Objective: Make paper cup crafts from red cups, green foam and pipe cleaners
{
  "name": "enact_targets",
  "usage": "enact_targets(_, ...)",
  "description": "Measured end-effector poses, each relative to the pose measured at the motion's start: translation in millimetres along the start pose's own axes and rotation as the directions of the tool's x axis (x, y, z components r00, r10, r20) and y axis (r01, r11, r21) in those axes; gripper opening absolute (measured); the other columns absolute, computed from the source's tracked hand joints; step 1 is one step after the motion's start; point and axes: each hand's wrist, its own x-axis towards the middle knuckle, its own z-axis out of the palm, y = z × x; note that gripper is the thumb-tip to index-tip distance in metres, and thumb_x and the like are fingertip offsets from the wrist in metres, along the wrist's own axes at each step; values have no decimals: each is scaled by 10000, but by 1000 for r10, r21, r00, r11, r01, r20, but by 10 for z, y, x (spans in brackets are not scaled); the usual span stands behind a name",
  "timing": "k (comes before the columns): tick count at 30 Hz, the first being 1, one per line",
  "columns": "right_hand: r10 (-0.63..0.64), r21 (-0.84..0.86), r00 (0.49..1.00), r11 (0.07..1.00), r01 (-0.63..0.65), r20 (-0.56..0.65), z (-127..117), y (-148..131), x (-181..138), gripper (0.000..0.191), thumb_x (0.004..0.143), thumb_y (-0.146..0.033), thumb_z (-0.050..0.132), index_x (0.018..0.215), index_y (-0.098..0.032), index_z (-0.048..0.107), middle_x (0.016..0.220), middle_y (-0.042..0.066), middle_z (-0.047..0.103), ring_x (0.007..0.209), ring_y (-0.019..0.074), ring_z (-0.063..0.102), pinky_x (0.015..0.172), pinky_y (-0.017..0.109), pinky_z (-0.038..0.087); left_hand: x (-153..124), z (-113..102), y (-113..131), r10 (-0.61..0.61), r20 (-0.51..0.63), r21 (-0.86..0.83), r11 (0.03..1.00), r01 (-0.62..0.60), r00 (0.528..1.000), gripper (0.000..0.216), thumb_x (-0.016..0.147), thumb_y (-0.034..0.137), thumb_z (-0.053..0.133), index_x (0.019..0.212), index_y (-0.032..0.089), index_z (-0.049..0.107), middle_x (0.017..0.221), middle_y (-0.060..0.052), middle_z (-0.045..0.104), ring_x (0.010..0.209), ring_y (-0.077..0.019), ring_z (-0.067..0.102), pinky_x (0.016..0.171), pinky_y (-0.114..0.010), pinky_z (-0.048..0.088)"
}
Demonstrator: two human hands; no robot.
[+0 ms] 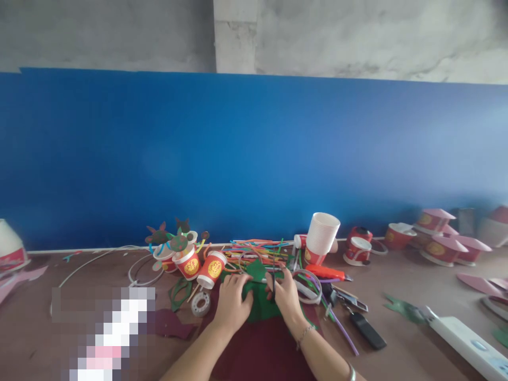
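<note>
1. In front of me, the green sheet [262, 309] sits at the middle of the counter [397, 283], between the person's two hands and over a dark red sheet [257, 352]. It looks partway through being cut; most of it seems to remain in one broad piece.
2. The left hand [234, 297] has its grip closed on the green sheet's left side, fingers above and thumb lower down. The right hand [284, 290] has its grip clamped on dark-handled scissors [273, 287]. I can't tell whether the blades are parted.
3. A small green piece [257, 270] lies just beyond the fingers; whether it is fully separate, I can't make out.
4. To the left, a green cut-out [180, 293] and a dark red piece [173, 323] already lie shaped, near a white tape roll [200, 304]. Neither is fixed to anything that I can see.
5. Behind these, the decorated cups [187, 264] look much further along, with cut shapes and bent coloured stems on them.
6. Plenty appears unused: loose coloured stems [254, 248] along the wall's foot and a stack of cups [322, 235] to the right.
7. Farther right, pink-topped cups [440, 248] seem assembled.
</note>
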Motion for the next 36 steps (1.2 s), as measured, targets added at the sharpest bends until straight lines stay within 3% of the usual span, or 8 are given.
enact_targets(5, -1, -39, 1000, 999, 1, -2, 8, 0, -4, 403, 677, -351, 653, 1009, -202, 480, 476, -53, 547, 401, 176, 517, 408, 268, 362, -16, 7, 35, 27, -36, 48, 999, -26, 999, 307, 757, 109, 488, 1017, 224, 603, 1015, -72, 641, 1007, -271, 534, 855, -412, 410)
enact_targets(8, -62, -33, 997, 998, 61, -37, -2, 48, 8, 431, 699, -323, 638, 1071, -208, 454, 513, -48, 568, 465, 193, 546, 449, 274, 380, -22, 28, 18, 51, -63, 66, 997, -46, 997, 359, 757, 90, 477, 1069, 221, 598, 1126, -83, 615, 1098, -277, 501, 909, -437, 404)
enact_targets(14, -233, -167, 971, 961, 221, -50, -8, 146, 96, 368, 703, -254, 585, 1057, -215, 492, 834, 42, 664, 785, 230, 627, 652, 302, 470, -18, 98, -43, 50, 18, 102, 993, -51, 999, 434, 748, 60, 466, 1132, 213, 597, 1299, -93, 549, 1276, -302, 389, 996, -500, 366)
enact_targets(17, -236, -237, 972, 943, 233, 19, 14, 157, 139, 311, 675, -226, 567, 986, -222, 554, 755, 19, 655, 732, 220, 627, 663, 301, 471, -17, 128, -65, 66, 38, 96, 993, -69, 997, 410, 745, 53, 467, 1096, 199, 621, 1290, -100, 560, 1272, -303, 403, 998, -504, 375)
enact_targets(24, -228, -135, 971, 967, 216, -78, 20, 193, 185, 262, 655, -267, 578, 902, -184, 556, 599, -19, 578, 538, 172, 539, 497, 260, 410, -13, 139, -72, 117, -71, -77, 989, -123, 991, 352, 757, 56, 468, 1029, 215, 625, 1131, -93, 641, 1156, -278, 512, 961, -489, 413)
enact_targets(28, -239, 101, 971, 966, 238, -10, 26, 159, 141, 290, 694, -287, 609, 952, -190, 518, 650, -29, 557, 538, 134, 507, 460, 219, 387, 31, 104, -67, -77, -218, -310, 951, 6, 973, 323, 805, 265, 546, 1116, 178, 555, 996, -103, 644, 948, -245, 594, 855, -410, 468)
enact_targets(33, -239, 192, 968, 956, 221, 73, 73, 96, 65, 313, 674, -330, 706, 893, -188, 533, 625, -48, 525, 531, 108, 487, 465, 198, 393, 107, 91, -107, -313, -35, -624, 749, 223, 949, 242, 734, 408, 622, 689, 173, 588, 627, -9, 599, 605, -166, 547, 600, -271, 428)
enact_targets(36, -149, 255, 988, 958, 134, 39, 54, 82, 53, 360, 734, -430, 667, 959, -195, 513, 613, -37, 557, 523, 122, 517, 414, 189, 378, 129, 84, -135, -396, -17, -721, 641, 263, 918, 263, 726, 425, 621, 683, 171, 566, 558, 15, 575, 553, -146, 520, 550, -241, 383)
